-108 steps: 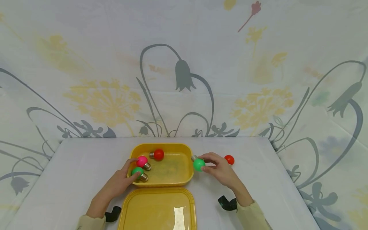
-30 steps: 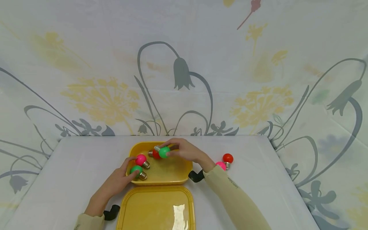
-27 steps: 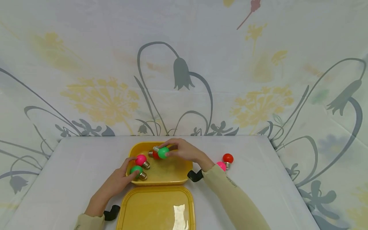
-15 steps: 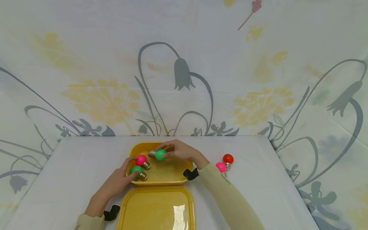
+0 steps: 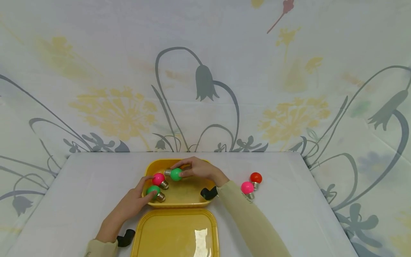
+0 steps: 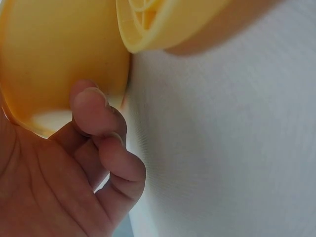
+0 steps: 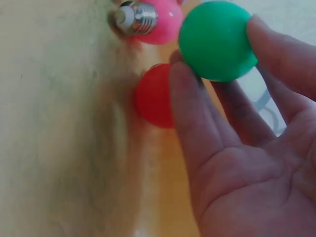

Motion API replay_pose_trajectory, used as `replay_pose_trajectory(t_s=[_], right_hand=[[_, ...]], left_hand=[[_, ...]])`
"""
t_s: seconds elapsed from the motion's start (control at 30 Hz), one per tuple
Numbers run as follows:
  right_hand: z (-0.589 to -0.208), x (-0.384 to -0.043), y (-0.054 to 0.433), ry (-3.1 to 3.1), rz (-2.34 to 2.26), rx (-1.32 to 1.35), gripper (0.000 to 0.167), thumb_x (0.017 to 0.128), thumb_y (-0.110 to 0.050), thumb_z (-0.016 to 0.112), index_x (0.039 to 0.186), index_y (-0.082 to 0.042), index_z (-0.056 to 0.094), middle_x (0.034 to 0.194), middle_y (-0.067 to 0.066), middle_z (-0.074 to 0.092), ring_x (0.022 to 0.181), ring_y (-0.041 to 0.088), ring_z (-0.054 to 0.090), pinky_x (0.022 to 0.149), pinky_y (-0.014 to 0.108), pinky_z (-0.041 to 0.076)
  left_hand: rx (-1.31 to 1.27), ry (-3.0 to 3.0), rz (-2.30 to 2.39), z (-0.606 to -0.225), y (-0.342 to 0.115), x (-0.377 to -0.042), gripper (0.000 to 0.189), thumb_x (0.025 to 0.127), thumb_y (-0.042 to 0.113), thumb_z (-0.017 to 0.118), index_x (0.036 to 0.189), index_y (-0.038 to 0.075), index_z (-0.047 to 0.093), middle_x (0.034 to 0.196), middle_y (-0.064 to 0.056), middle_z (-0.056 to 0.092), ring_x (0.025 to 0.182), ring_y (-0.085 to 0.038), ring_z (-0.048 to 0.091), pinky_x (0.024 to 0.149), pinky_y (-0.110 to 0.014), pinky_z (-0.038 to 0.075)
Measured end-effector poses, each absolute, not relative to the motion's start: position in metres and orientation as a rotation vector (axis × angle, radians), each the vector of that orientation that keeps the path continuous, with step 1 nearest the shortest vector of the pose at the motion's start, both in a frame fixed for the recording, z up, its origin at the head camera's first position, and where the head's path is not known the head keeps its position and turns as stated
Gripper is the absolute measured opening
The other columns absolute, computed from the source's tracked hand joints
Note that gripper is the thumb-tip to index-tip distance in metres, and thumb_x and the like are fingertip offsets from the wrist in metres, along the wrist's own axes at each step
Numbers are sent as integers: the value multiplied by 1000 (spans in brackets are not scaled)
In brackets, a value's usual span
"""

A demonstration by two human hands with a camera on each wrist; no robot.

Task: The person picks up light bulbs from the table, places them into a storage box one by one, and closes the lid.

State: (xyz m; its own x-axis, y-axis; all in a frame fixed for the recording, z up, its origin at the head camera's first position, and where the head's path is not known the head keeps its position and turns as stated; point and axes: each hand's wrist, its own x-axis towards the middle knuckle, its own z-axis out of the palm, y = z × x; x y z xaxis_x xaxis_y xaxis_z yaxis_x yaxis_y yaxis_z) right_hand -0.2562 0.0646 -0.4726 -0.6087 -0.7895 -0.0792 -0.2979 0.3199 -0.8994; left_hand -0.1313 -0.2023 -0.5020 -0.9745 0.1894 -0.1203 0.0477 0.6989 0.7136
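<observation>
My right hand [image 5: 202, 169] pinches a green light bulb [image 5: 176, 174] between thumb and fingers, over the back left part of a yellow container [image 5: 192, 205]. Its metal base points left. In the right wrist view, a red bulb [image 7: 154, 96] lies below and beside the held bulb; from the head it is hidden. My left hand [image 5: 131, 201] grips the container's left wall. Close to its fingertips, a pink bulb [image 5: 158, 179] and a second green bulb [image 5: 152, 192] lie inside. In the left wrist view, curled fingers [image 6: 121, 173] show outside the yellow wall.
A yellow lid [image 5: 173, 235] lies in front of the container. On the white table to the right are another red bulb [image 5: 255, 177] and another pink bulb [image 5: 247, 187], close together. Black wrist cameras sit at the left wrist [image 5: 126, 238] and right wrist [image 5: 209, 193].
My right hand has carried the green bulb from right of the container to its back left, over the red bulb, lately drifting slightly left. The left hand has stayed on the container.
</observation>
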Motion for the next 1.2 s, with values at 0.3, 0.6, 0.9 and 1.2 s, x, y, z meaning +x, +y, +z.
replay_pose_trajectory(t_s=[0.3, 0.6, 0.9, 1.2], right_hand=[[-480, -257, 65, 2050, -1240, -923, 32, 96, -21, 66, 128, -17, 68, 122, -7, 66, 102, 11, 62, 93, 28, 48], [-487, -259, 61, 2043, -1214, -938, 31, 94, -23, 69, 125, -18, 70, 124, -8, 65, 106, 10, 59, 93, 27, 48], [-491, -258, 56, 1963, -1190, -894, 30, 91, -13, 74, 121, -11, 72, 120, -3, 67, 103, 10, 62, 89, 26, 50], [-489, -257, 55, 1903, -1228, -851, 33, 89, -7, 74, 122, -3, 69, 121, 3, 67, 106, 13, 62, 91, 26, 50]], left_hand=[[179, 2706, 1143, -500, -201, -131, 61, 99, 48, 57, 146, 16, 34, 114, -19, 65, 95, -29, 62, 95, -59, 45], [178, 2723, 1137, -502, -200, -132, 60, 99, 49, 57, 145, 17, 34, 114, -19, 65, 94, -28, 63, 94, -58, 46], [184, 2738, 1126, -503, -202, -131, 60, 99, 49, 56, 145, 16, 35, 117, -23, 64, 98, -31, 63, 94, -60, 45], [193, 2741, 1132, -504, -202, -130, 60, 99, 48, 56, 145, 17, 34, 120, -25, 63, 102, -34, 64, 95, -61, 45]])
